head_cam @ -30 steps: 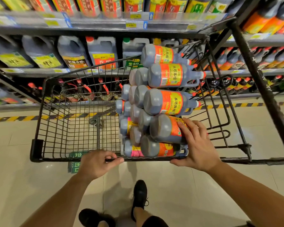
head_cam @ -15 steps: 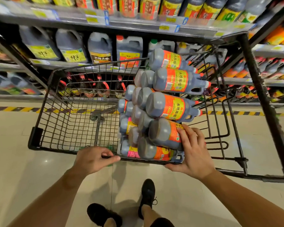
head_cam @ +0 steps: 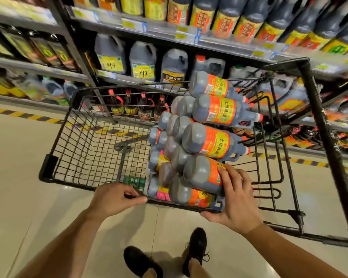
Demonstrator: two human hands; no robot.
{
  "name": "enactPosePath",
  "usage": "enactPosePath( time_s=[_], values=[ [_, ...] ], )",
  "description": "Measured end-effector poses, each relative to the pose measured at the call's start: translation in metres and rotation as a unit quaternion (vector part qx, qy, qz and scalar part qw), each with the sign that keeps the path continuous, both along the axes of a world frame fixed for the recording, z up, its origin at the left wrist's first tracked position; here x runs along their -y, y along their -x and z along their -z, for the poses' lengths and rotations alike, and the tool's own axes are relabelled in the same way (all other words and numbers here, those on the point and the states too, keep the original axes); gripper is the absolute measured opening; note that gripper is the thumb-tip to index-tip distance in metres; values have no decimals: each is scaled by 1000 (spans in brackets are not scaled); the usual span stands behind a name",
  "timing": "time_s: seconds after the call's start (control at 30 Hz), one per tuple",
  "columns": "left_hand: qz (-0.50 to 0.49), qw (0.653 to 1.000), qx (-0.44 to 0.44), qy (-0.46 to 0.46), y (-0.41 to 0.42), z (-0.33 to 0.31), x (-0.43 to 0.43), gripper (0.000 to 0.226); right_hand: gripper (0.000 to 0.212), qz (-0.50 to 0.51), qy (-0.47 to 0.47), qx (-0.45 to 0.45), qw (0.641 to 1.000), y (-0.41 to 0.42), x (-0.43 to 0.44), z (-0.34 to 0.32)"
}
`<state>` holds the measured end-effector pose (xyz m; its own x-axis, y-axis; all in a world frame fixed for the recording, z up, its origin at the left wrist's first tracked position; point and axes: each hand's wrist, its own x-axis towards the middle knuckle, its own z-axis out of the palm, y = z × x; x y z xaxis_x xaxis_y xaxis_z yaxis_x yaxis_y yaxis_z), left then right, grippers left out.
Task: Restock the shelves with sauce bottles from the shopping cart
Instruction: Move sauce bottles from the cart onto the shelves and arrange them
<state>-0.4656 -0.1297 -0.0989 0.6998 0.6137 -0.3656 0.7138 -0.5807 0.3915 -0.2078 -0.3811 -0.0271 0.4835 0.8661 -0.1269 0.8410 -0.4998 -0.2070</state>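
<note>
Several orange-label "水塔陈醋" sauce bottles (head_cam: 213,142)

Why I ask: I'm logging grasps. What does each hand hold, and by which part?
The left hand grips the cart by its near rim. The right hand lies flat on a sauce bottle, on its labelled side, not gripping it.

Black wire shopping cart (head_cam: 48,167) stands on the pale tiled floor (head_cam: 18,177), sauce bottles (head_cam: 199,137) stacked on their sides along its right half. Beyond it, shelves (head_cam: 169,35) carry dark jugs (head_cam: 142,59). Yellow-black striped tape (head_cam: 34,117) lies on the floor.
</note>
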Motion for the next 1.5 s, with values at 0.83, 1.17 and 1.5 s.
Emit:
enactPosePath(
  time_s=[0.83,1.17,1.5],
  values=[
    [-179,978,40,103,221,-15,-178,74,121,-64,-27,-10,998,196,-226,-4],
    [-173,982,40,67,279,-21,-271,70,122,-69,-33,-6,997,250,-322,3],
    [-168,977,47,122,324,-21,-373,75,125,-62,-82,4,995,306,-406,9]
  ],
)
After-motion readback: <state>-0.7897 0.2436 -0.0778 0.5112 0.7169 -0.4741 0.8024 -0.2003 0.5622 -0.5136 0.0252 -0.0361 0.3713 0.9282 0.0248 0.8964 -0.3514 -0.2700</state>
